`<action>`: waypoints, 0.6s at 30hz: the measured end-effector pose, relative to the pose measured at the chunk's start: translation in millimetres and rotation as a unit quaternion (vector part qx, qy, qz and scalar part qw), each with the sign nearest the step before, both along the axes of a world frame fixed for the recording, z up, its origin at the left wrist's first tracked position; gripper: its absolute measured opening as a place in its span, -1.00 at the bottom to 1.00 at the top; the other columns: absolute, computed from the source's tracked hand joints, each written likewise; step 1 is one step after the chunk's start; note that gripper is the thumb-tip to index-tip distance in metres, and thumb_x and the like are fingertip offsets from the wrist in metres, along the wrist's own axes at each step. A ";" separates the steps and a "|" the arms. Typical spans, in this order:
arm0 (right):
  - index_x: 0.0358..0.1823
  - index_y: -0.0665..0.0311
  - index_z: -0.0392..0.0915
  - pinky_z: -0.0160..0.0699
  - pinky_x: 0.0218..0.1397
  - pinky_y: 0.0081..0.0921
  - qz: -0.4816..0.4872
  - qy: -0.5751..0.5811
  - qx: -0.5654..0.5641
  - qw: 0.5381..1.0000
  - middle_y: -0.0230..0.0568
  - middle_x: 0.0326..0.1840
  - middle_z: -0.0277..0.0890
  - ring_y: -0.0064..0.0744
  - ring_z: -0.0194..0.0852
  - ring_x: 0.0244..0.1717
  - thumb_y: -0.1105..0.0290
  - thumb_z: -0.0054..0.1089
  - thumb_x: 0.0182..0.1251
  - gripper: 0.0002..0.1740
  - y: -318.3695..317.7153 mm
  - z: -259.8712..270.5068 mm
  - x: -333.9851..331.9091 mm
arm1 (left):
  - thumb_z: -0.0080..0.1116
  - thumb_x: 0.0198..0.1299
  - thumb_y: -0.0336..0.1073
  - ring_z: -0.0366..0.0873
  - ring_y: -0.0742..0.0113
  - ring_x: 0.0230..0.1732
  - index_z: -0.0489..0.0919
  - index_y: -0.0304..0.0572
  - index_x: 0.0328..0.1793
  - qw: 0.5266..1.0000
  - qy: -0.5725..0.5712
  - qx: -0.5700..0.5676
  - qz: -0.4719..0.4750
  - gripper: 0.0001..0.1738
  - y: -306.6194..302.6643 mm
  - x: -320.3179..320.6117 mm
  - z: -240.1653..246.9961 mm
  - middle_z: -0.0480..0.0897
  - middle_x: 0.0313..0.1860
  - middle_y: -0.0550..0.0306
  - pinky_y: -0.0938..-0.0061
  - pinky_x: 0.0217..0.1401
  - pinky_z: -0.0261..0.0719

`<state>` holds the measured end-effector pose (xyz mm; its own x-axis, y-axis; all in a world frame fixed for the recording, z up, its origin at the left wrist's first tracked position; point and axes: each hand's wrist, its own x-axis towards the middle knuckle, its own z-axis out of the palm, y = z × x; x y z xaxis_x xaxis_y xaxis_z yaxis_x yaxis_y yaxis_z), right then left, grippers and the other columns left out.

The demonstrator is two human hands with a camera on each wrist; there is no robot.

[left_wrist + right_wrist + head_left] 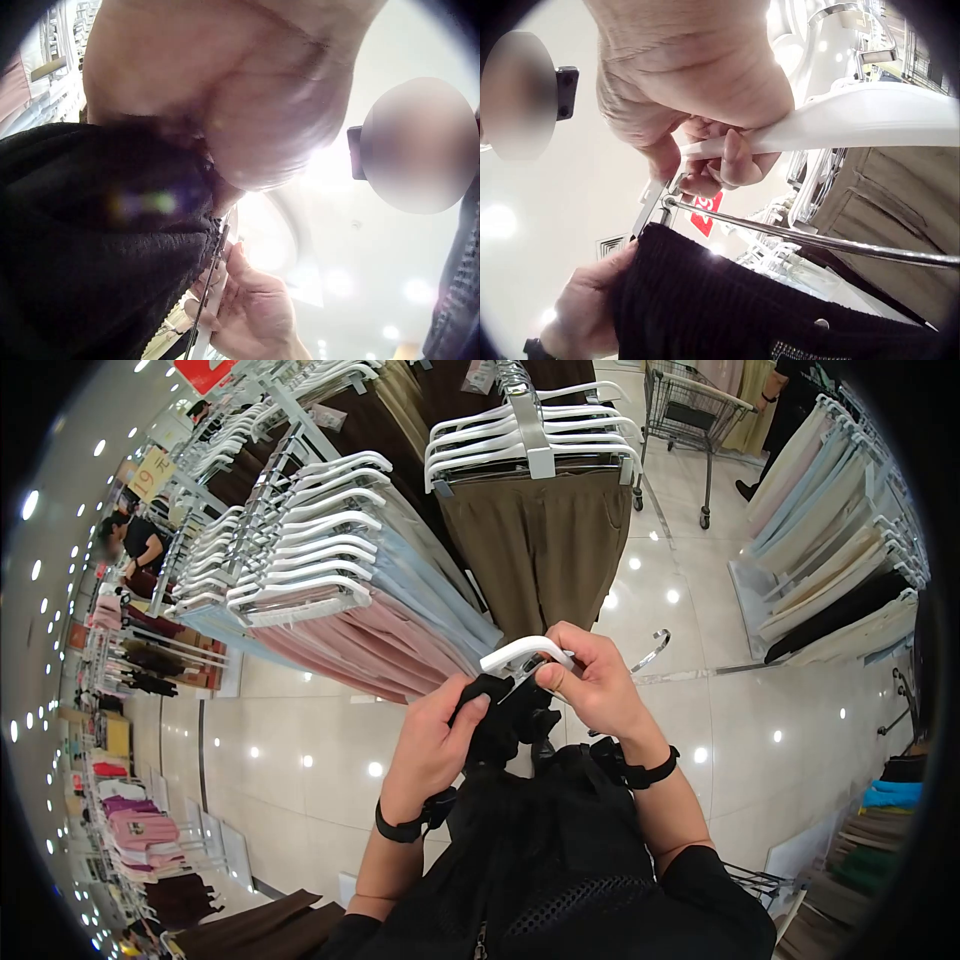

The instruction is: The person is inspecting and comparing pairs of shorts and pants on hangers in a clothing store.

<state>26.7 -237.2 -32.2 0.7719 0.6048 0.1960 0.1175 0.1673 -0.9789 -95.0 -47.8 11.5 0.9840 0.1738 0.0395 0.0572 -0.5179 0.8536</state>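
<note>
A white hanger with a metal hook is held in front of the body. My right hand grips it, fingers curled round the white bar and thumb near a clip. The black garment hangs below the hanger. My left hand pinches its top edge between thumb and fingers, left of the right hand. In the left wrist view the black cloth bunches under that hand, and a metal rod runs beside the cloth's edge.
Racks of pink trousers and brown trousers on white hangers stand ahead. A shopping cart is at the back right, near another person. More trousers hang at the right. Tiled floor lies between the racks.
</note>
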 end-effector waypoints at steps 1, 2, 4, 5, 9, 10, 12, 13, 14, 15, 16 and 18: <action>-0.34 0.35 0.48 0.10 -0.42 -0.55 0.000 0.000 0.000 1.000 -0.44 -0.46 0.23 -0.64 0.10 -0.45 0.37 0.37 0.36 -0.75 0.8 1.9 -0.5 | 0.12 0.45 -0.31 0.36 0.16 -0.45 0.52 -0.32 -0.09 1.000 0.000 0.000 0.000 -0.82 -0.2 0.4 0.0 0.48 -0.46 -0.04 0.38 -0.30 0.41; -0.34 0.36 0.48 0.11 -0.41 -0.53 -0.003 -0.013 -0.011 1.000 -0.39 -0.45 0.23 -0.59 0.11 -0.45 0.38 0.38 0.34 -0.75 1.1 5.3 -1.1 | 0.09 0.48 -0.28 0.36 0.16 -0.45 0.54 -0.33 -0.05 1.000 -0.002 0.001 0.005 -0.79 -0.4 0.6 -0.2 0.47 -0.46 -0.04 0.38 -0.30 0.41; -0.33 0.38 0.48 0.12 -0.40 -0.50 -0.005 -0.027 -0.021 0.999 -0.34 -0.45 0.22 -0.55 0.13 -0.45 0.40 0.38 0.32 -0.75 2.4 8.7 -2.2 | 0.06 0.51 -0.25 0.35 0.17 -0.45 0.56 -0.33 -0.01 1.000 -0.003 0.003 0.010 -0.75 -1.8 1.2 -1.4 0.47 -0.46 -0.03 0.38 -0.30 0.41; -0.33 0.38 0.49 0.13 -0.41 -0.49 -0.008 -0.046 -0.025 0.999 -0.32 -0.45 0.24 -0.52 0.14 -0.46 0.40 0.38 0.32 -0.76 2.8 9.3 -2.3 | 0.02 0.54 -0.22 0.31 0.34 -0.42 0.57 -0.34 0.07 1.000 -0.012 -0.003 0.021 -0.71 -3.9 2.4 -3.3 0.45 -0.47 0.12 0.45 -0.31 0.36; -0.31 0.38 0.49 0.15 -0.41 -0.44 -0.014 -0.086 -0.045 0.995 -0.27 -0.45 0.26 -0.43 0.16 -0.46 0.41 0.38 0.30 -0.77 3.6 13.4 -2.6 | -0.09 0.60 -0.16 0.25 0.56 -0.37 0.56 -0.38 0.26 0.999 -0.004 -0.039 0.008 -0.58 -4.6 3.9 -0.3 0.44 -0.45 0.36 0.56 -0.30 0.30; -0.31 0.38 0.49 0.15 -0.41 -0.44 -0.016 -0.085 -0.045 0.995 -0.27 -0.45 0.26 -0.43 0.16 -0.46 0.41 0.38 0.30 -0.77 3.6 14.8 -2.9 | -0.09 0.60 -0.16 0.25 0.56 -0.37 0.56 -0.38 0.26 0.999 -0.003 -0.039 0.006 -0.58 -3.6 4.3 -1.2 0.44 -0.45 0.36 0.56 -0.30 0.30; -0.30 0.37 0.51 0.18 -0.42 -0.41 -0.015 -0.094 -0.050 0.994 -0.24 -0.45 0.28 -0.39 0.19 -0.46 0.39 0.38 0.29 -0.78 4.1 17.4 -3.1 | 0.11 0.50 -0.21 0.34 0.64 -0.35 0.58 -0.39 0.22 0.997 -0.008 -0.077 -0.004 -0.63 -1.1 5.9 -3.5 0.53 -0.39 0.39 0.61 -0.29 0.36; -0.30 0.37 0.51 0.18 -0.42 -0.41 -0.016 -0.094 -0.049 0.994 -0.24 -0.45 0.28 -0.39 0.19 -0.46 0.39 0.38 0.29 -0.78 4.5 17.7 -3.2 | 0.11 0.50 -0.21 0.34 0.64 -0.35 0.58 -0.39 0.22 0.997 -0.008 -0.077 -0.005 -0.63 -2.2 6.2 -1.5 0.53 -0.39 0.39 0.61 -0.29 0.36; -0.29 0.36 0.53 0.20 -0.42 -0.40 -0.005 -0.107 -0.052 0.993 -0.23 -0.45 0.29 -0.37 0.21 -0.46 0.38 0.37 0.29 -0.78 4.9 17.8 -3.3 | 0.23 0.41 -0.22 0.41 0.61 -0.36 0.62 -0.38 0.18 0.995 0.001 -0.094 -0.017 -0.62 -3.9 6.6 1.8 0.60 -0.40 0.31 0.57 -0.30 0.41; -0.28 0.36 0.55 0.22 -0.42 -0.39 0.006 -0.119 -0.056 0.991 -0.22 -0.46 0.30 -0.35 0.23 -0.46 0.36 0.37 0.29 -0.78 5.3 17.5 -3.3 | 0.35 0.31 -0.23 0.48 0.58 -0.37 0.66 -0.38 0.13 0.993 0.011 -0.111 -0.028 -0.61 -5.1 7.1 4.1 0.66 -0.40 0.23 0.54 -0.32 0.46; -0.28 0.36 0.55 0.22 -0.42 -0.39 0.004 -0.118 -0.056 0.991 -0.22 -0.46 0.30 -0.35 0.23 -0.46 0.36 0.37 0.29 -0.78 5.7 15.9 -3.4 | 0.35 0.31 -0.23 0.48 0.58 -0.37 0.66 -0.38 0.13 0.993 0.011 -0.111 -0.030 -0.61 -4.2 9.0 5.9 0.66 -0.40 0.23 0.54 -0.32 0.46; -0.26 0.35 0.57 0.25 -0.43 -0.36 0.017 -0.144 -0.039 0.989 -0.20 -0.46 0.32 -0.30 0.27 -0.44 0.34 0.37 0.30 -0.79 7.3 11.6 -1.8 | 0.49 0.15 -0.27 0.50 0.63 -0.42 0.73 -0.39 -0.02 0.988 0.114 -0.105 -0.019 -0.64 -0.7 14.6 9.5 0.69 -0.44 0.31 0.57 -0.38 0.47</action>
<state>24.9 -229.8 -20.6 0.6701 0.6509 0.3568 0.3885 0.1021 -0.9158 -80.4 -48.5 20.9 0.9690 0.1168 -0.2177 0.2448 -0.3359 0.9095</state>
